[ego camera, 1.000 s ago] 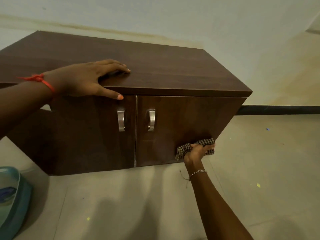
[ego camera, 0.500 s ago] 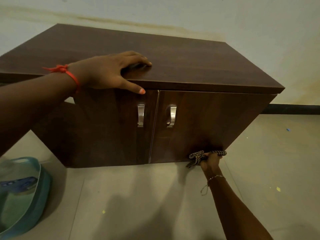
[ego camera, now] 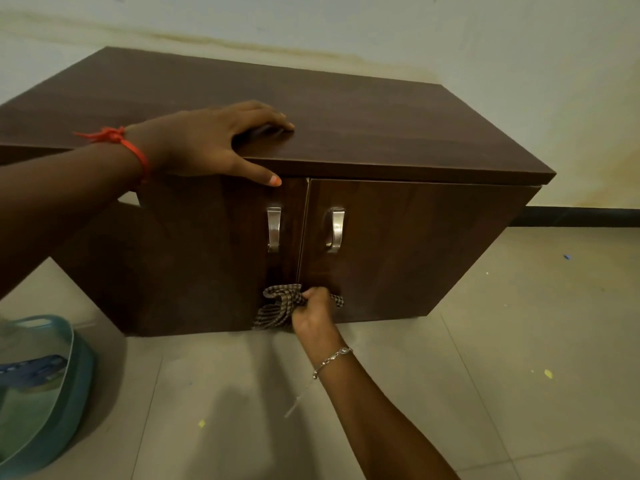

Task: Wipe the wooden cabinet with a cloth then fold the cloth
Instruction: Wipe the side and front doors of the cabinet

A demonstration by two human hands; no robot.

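Head view: right hand point(ego camera: 313, 311) clamps cloth point(ego camera: 277, 306) at cabinet point(ego camera: 398, 140) bottom edge; left hand point(ego camera: 214, 143) spread flat.

No legible text, label, brand, number or sign is found on any surface in view.

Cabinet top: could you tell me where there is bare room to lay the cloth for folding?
The cabinet top is bare right of the left hand, back to the wall. The floor right of the right hand is open; the basin crowds the lower left.
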